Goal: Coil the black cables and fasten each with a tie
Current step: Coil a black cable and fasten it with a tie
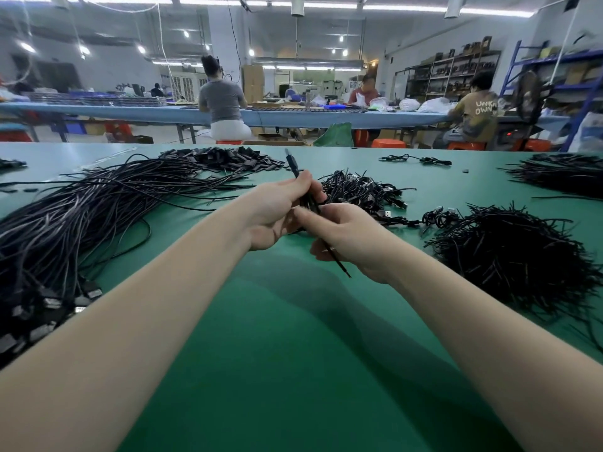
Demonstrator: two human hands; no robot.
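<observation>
A coiled black cable [308,203] sits at the centre of the view, gripped in the left hand [277,213], fingers curled round the bundle, with one connector end [291,163] sticking up toward 12 o'clock. The right hand [342,236] pinches a thin black tie [336,259] against the coil; its free tail points toward 5 o'clock. The wrap looks begun but not yet twisted closed.

Just beyond the hands, toward 1 o'clock, lies a pile of finished bundles [362,190], so some of the job seems done. Much is left: a large heap of loose cables [81,216] spreads at 9 o'clock, and a mound of spare ties [509,256] sits at 3 o'clock, with another dark pile [564,174] at 2 o'clock.

All rest on a green table [293,353]. Behind it, in a workshop, people sit at a long blue bench [156,112], with shelving [456,73] at the far right.
</observation>
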